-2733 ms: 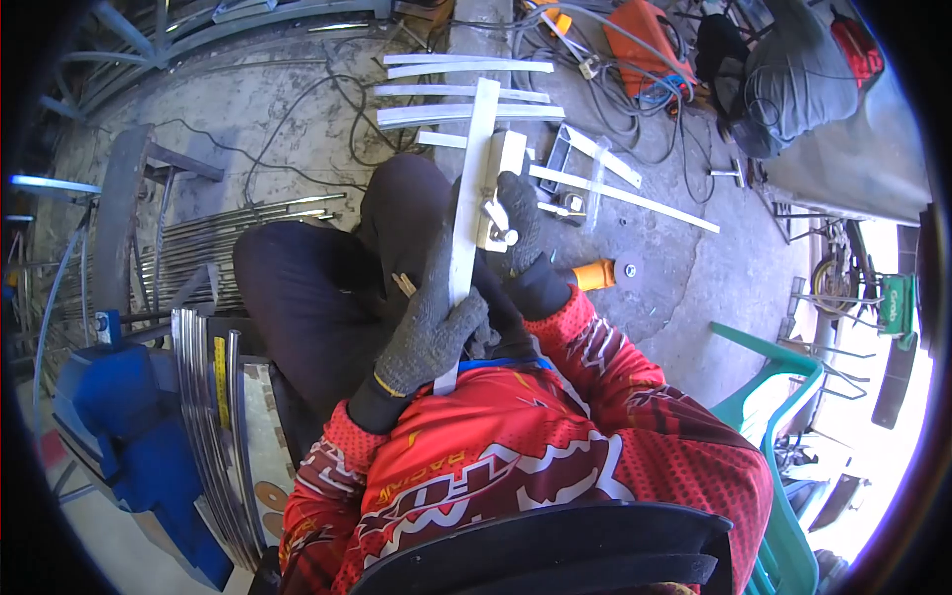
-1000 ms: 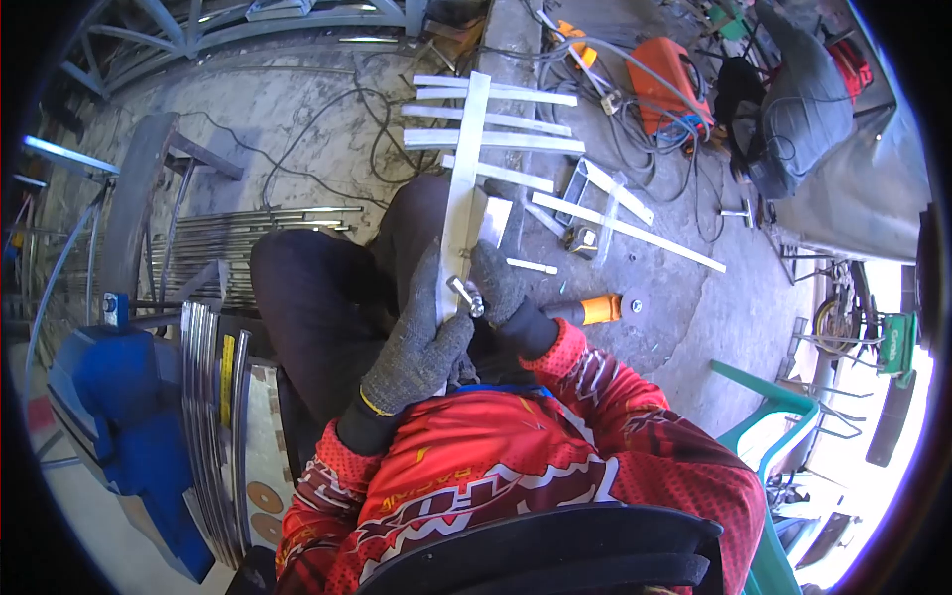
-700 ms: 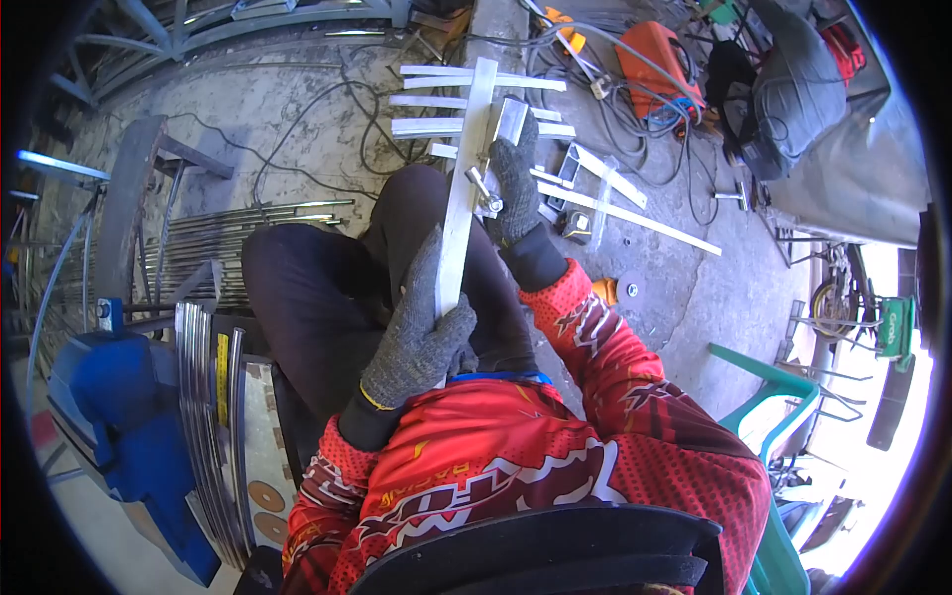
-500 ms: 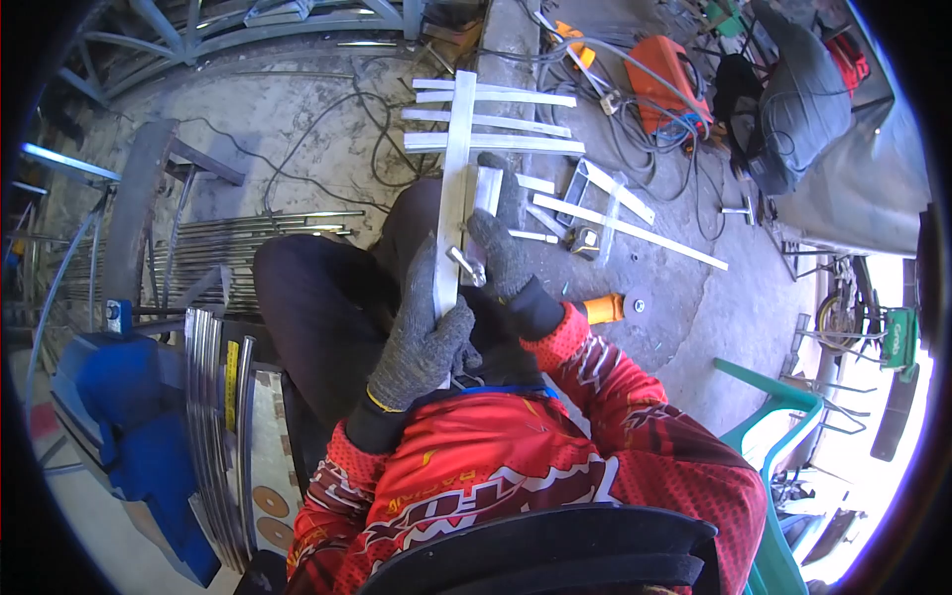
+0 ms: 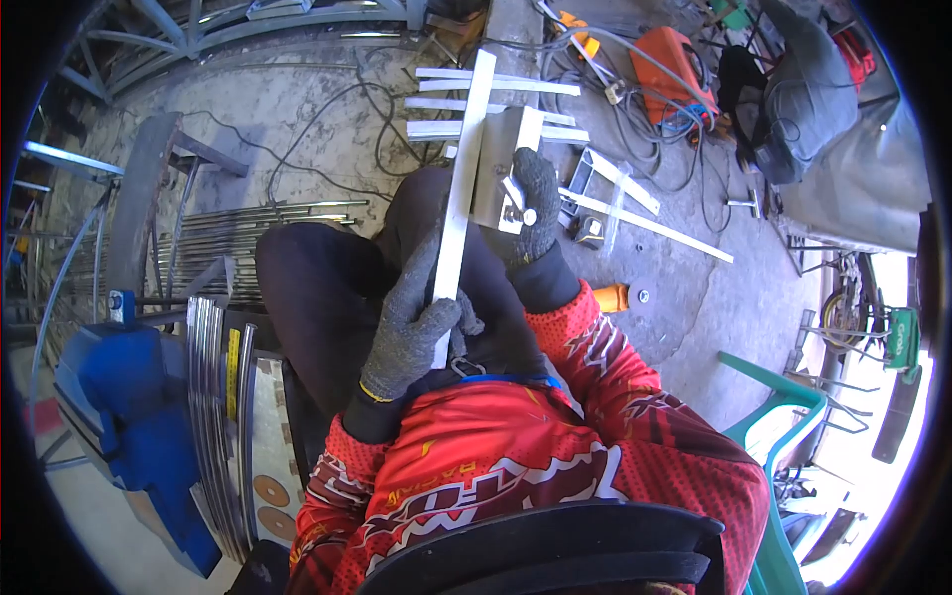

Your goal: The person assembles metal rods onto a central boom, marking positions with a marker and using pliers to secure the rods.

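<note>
My left hand (image 5: pixel 409 327), in a grey glove, is wrapped round the lower part of a long flat metal bar (image 5: pixel 462 188) that slants upward over my lap. To the right, my gloved right hand (image 5: pixel 536 213) grips a shorter metal channel piece (image 5: pixel 504 169) with a small bolt-like fitting near its lower end. The piece is tilted and close beside the bar; whether they touch I cannot tell. Beyond them several light metal strips (image 5: pixel 550 132) lie crosswise on the floor.
A tape measure (image 5: pixel 589 231) and a metal frame piece (image 5: pixel 623 183) lie right of my hand, near an orange tool (image 5: pixel 612 297). Farther off are an orange machine (image 5: pixel 666 74), cables and a crouching person (image 5: pixel 808 94). A green chair (image 5: pixel 783 397) stands right, blue machine (image 5: pixel 129 416) left.
My right hand has moved up and right with the channel piece, turning it so more of its face shows. The long bar now leans further right at its top.
</note>
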{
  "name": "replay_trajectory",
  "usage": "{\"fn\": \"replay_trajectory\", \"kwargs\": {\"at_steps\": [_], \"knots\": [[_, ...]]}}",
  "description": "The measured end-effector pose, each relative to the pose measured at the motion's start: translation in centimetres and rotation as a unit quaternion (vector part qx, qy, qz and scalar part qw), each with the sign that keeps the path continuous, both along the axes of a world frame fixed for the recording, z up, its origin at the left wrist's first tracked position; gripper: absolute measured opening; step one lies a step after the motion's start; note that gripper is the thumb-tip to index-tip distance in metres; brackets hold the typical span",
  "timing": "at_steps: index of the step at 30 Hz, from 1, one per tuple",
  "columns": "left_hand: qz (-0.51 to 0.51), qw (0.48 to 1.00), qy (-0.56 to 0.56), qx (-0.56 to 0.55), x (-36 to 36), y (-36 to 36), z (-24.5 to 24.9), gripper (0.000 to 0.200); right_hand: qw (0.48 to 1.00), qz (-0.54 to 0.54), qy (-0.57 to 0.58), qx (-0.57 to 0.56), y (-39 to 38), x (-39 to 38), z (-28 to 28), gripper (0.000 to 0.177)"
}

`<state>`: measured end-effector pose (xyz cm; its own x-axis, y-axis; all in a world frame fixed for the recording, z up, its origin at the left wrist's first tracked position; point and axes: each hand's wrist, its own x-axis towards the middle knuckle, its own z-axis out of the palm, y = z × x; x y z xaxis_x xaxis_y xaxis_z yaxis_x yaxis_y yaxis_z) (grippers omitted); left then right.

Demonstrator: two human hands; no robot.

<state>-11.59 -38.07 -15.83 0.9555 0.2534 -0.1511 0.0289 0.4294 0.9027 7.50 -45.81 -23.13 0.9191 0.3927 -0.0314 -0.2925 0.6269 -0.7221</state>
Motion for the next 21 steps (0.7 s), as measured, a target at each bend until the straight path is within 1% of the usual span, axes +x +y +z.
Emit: {"fn": "replay_trajectory", "kwargs": {"at_steps": [2, 3, 4, 5, 6, 7, 8, 9, 10, 11, 12, 13, 14, 15, 16, 17, 18, 19, 20, 21], "knots": [[-0.006, 1.000, 0.002, -0.015, -0.3, 0.0, 0.1, 0.059, 0.983, 0.100, 0.099, 0.116, 0.0, 1.8, -1.3, 0.032], [0.009, 0.999, 0.038, -0.020, -0.8, -0.1, -0.4, 0.052, 0.993, 0.052, 0.024, 0.104, 0.0, 1.2, -1.2, 0.033], [0.025, 0.997, 0.072, -0.026, -1.1, -0.2, -1.0, 0.046, 0.993, 0.051, 0.025, 0.104, 0.1, 1.1, -1.3, 0.033], [0.025, 0.997, 0.072, -0.026, -1.2, -0.1, -1.5, 0.046, 0.995, -0.008, -0.103, -0.009, 0.2, 0.9, -1.2, 0.035], [0.016, 0.998, 0.065, -0.017, -1.3, 0.2, -2.0, 0.039, 0.964, -0.066, -0.228, -0.121, 0.2, 0.9, -1.4, 0.036], [0.006, 0.998, 0.056, -0.006, -1.2, 0.3, -2.1, 0.033, 0.964, -0.066, -0.229, -0.121, -0.2, 1.3, -2.4, 0.036], [0.005, 0.998, 0.056, -0.006, -1.1, 0.4, -2.0, 0.033, 0.977, -0.034, -0.182, -0.106, -0.8, 1.8, -3.2, 0.038], [0.011, 0.998, 0.055, 0.014, -0.9, 0.6, -1.6, 0.030, 0.987, -0.004, -0.135, -0.091, -0.9, 2.0, -2.9, 0.040], [0.017, 0.998, 0.053, 0.034, -0.7, 0.7, -1.4, 0.028, 0.987, -0.005, -0.137, -0.090, -1.0, 1.9, -2.6, 0.040], [0.016, 0.998, 0.052, 0.035, -0.5, 1.0, -1.5, 0.028, 0.902, -0.085, -0.342, -0.249, -1.3, 1.7, -2.3, 0.040], [0.003, 0.995, 0.055, 0.084, -0.5, 1.3, -1.7, 0.033, 0.746, -0.157, -0.519, -0.388, -1.3, 1.4, -1.1, 0.040], [-0.010, 0.989, 0.058, 0.134, -0.3, 1.5, -1.7, 0.038, 0.746, -0.158, -0.519, -0.388, -0.8, 1.1, 0.2, 0.040], [-0.010, 0.989, 0.057, 0.134, -0.2, 1.6, -1.5, 0.038, 0.835, -0.126, -0.428, -0.321, 0.1, 0.6, 1.5, 0.041], [-0.002, 0.996, 0.039, 0.085, 0.1, 1.4, -0.9, 0.038, 0.907, -0.091, -0.329, -0.247, 0.6, 0.3, 2.1, 0.042], [0.007, 0.999, 0.020, 0.036, 0.3, 1.3, -0.3, 0.038, 0.907, -0.090, -0.330, -0.246, 0.6, 0.4, 2.0, 0.042], [0.007, 0.999, 0.020, 0.036, 0.6, 1.3, 0.5, 0.038, 0.933, -0.059, -0.306, -0.182, 0.4, 0.6, 1.6, 0.045], [0.004, 1.000, 0.013, -0.006, 1.0, 1.4, 1.4, 0.040, 0.952, -0.027, -0.280, -0.116, 0.2, 0.9, 1.1, 0.048], [-0.001, 0.999, 0.006, -0.048, 1.4, 1.4, 1.8, 0.042, 0.952, -0.027, -0.281, -0.117, -0.4, 1.3, -0.5, 0.048], [0.000, 0.999, 0.006, -0.049, 1.8, 1.3, 1.8, 0.042, 0.924, -0.046, -0.339, -0.169, -1.0, 1.9, -2.8, 0.050], [0.025, 0.999, 0.022, -0.021, 2.3, 1.2, 1.8, 0.042, 0.890, -0.064, -0.395, -0.219, -1.0, 1.6, -2.2, 0.053]]}}
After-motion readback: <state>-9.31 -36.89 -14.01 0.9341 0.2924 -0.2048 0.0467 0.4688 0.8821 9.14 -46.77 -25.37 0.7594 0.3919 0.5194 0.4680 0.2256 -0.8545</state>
